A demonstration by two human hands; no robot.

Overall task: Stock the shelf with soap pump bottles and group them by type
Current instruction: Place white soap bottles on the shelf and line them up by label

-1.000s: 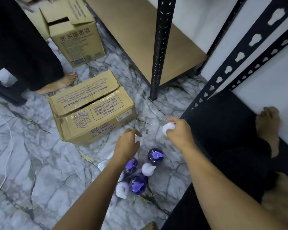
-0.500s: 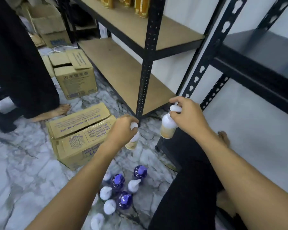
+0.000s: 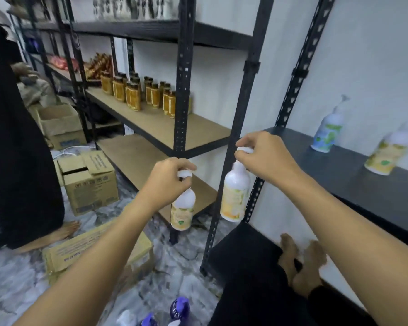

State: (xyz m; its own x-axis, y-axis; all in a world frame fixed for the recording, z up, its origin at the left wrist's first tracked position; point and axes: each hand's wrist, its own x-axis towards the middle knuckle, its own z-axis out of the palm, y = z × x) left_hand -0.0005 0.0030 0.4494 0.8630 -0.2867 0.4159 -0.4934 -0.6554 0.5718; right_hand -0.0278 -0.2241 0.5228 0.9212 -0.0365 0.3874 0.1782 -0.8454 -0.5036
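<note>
**Two yellow-label pump bottles held up by their pump heads**

The left hand [image 3: 167, 175] curls its fingers round the pump head of a white, yellow-label soap bottle [image 3: 182, 209], which hangs below it in front of the black rack post [image 3: 183, 90]. The right hand [image 3: 264, 156] pinches the pump of a second, similar bottle [image 3: 236, 196] just beside the dark shelf [image 3: 339, 170]. On that shelf stand a green-label bottle [image 3: 326, 130] and a yellow-label one [image 3: 386, 151]. Purple bottles [image 3: 180, 308] stand on the marble floor [image 3: 10, 283].
</note>
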